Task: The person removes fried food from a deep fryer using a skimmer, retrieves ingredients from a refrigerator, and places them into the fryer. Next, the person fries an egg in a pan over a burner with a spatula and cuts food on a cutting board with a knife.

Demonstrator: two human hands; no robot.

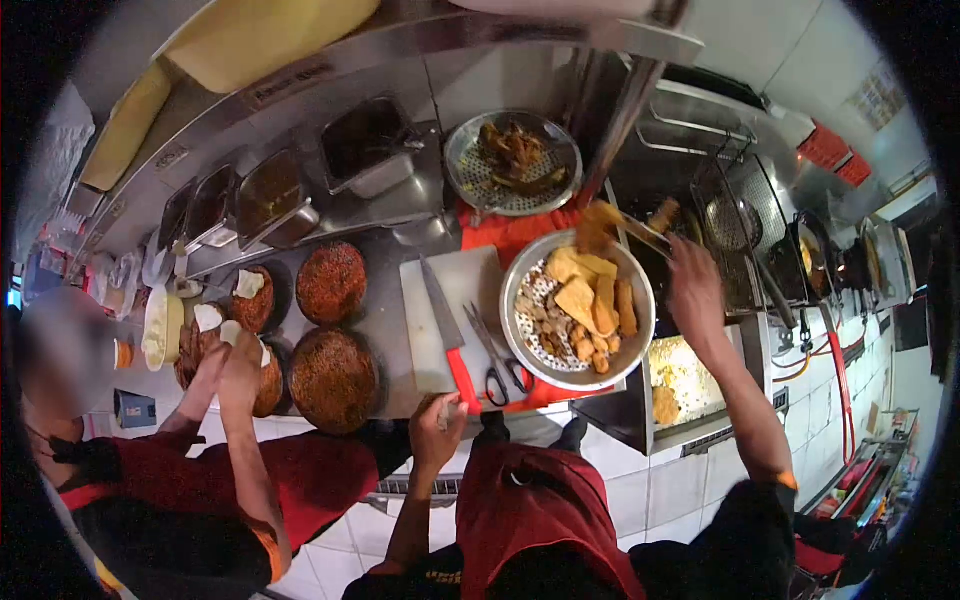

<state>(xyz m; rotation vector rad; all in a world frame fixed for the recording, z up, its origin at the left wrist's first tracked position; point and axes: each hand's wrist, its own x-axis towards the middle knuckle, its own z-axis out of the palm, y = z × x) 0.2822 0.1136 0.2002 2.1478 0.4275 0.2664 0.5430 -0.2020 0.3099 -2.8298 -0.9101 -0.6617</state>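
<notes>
My right hand is closed around metal tongs. A brown fried piece, somewhat blurred, is at the tongs' tips over the far rim of a round perforated metal bowl. Inside the bowl lie golden fried slabs, small brown chunks and rounded fried bits. My left hand hangs at the counter's front edge with its fingers curled, close to the red handle of a kitchen knife. The knife lies on a white cutting board, with scissors beside it.
Left of me, a co-worker's hands work over round dishes of red-brown food. Behind are sauce containers and a perforated tray with fried food. To the right are a fryer basket and a lit metal tray.
</notes>
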